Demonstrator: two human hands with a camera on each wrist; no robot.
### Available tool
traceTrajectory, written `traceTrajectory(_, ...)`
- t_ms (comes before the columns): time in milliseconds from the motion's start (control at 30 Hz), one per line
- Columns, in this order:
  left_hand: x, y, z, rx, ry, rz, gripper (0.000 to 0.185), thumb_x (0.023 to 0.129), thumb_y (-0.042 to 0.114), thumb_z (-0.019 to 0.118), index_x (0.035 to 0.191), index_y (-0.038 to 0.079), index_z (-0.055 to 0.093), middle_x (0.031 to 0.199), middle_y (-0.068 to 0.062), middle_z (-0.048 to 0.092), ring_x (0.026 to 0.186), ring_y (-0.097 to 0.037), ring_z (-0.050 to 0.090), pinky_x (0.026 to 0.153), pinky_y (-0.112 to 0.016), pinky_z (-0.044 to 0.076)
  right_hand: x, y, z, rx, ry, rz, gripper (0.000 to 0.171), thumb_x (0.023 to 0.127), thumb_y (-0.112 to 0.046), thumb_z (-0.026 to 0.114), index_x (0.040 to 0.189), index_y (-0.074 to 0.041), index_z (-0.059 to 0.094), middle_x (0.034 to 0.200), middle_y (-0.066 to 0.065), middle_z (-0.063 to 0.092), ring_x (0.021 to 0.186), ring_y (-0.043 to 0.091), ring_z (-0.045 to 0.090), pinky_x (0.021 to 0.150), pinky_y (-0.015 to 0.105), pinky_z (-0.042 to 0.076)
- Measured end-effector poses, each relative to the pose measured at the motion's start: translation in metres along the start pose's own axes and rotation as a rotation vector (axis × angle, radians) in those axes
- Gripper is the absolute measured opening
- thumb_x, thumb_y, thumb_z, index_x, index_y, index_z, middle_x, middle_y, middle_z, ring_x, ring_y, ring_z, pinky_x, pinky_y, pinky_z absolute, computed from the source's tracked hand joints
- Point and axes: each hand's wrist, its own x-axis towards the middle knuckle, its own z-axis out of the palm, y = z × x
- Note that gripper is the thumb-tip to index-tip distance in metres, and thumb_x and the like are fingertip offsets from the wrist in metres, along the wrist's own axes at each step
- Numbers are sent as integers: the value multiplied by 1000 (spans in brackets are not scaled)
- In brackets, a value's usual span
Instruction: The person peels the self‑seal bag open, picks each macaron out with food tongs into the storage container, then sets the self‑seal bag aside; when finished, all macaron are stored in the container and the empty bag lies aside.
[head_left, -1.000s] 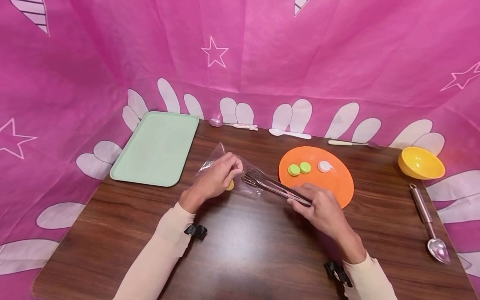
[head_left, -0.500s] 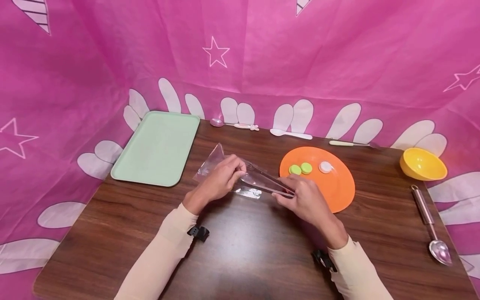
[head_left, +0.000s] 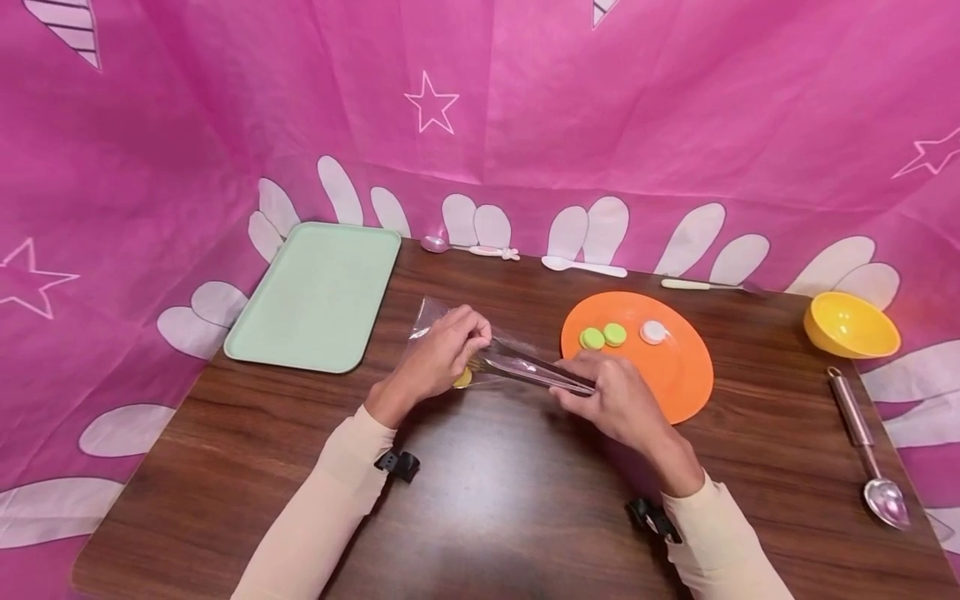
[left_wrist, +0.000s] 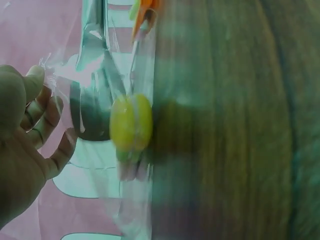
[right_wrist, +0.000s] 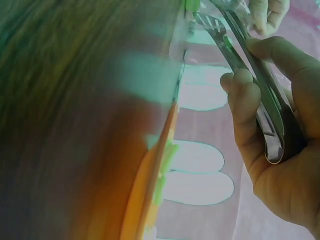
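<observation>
My left hand (head_left: 442,350) pinches the upper edge of a clear plastic bag (head_left: 426,315) between thumb and finger. My right hand (head_left: 621,400) grips metal tongs (right_wrist: 270,100), which slant left so their front ends lie within the bag's mouth. In the left wrist view, a yellow toy macaron (left_wrist: 131,124) shows through the plastic beside the tong tips, with green and pink pieces (left_wrist: 130,167) behind it. From the head, only part of the yellow macaron shows below my left hand.
An orange plate (head_left: 686,375) bearing two green macarons (head_left: 603,336) and a white one (head_left: 652,332) lies near my right hand. A mint tray (head_left: 318,296) is at left. Spoons and a light-handled utensil line the back; a yellow bowl (head_left: 847,325) and metal scoop (head_left: 862,450) stand right.
My right hand has moved left, bringing the tong ends further into the bag. The left hand keeps its pinch while the bag has shifted a little.
</observation>
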Motion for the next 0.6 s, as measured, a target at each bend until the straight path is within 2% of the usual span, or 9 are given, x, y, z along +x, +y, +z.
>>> traceTrajectory(133,0,0,-3,-11,17,-2,11,103,11,66,96,9,58,97,-5,60,95,-20,56,87,-36,49,-5,3,-7,-21,4,-11,25,88,-18,87,111,-11,82,88,-3,69,76,13,58,63,24,48)
traceTrajectory(300,1,2,1,-29,-17,-7,13,105,13,64,96,10,55,100,-5,60,96,-18,56,87,-35,50,-7,8,-14,17,-18,-16,26,88,-16,88,113,-11,82,91,-3,72,76,11,59,61,23,49)
traceTrajectory(467,1,5,7,-69,-47,-1,10,105,11,65,98,11,58,101,-5,62,96,-17,57,89,-35,52,-6,10,-12,47,-39,-29,18,90,-17,87,108,-15,83,88,-6,71,75,8,57,61,23,48)
traceTrajectory(600,0,4,4,-60,-70,-25,5,106,14,66,105,11,62,101,-3,63,94,-15,59,86,-32,54,-9,12,-9,55,-22,-37,18,90,-17,87,107,-14,83,87,-7,70,75,7,56,60,23,47)
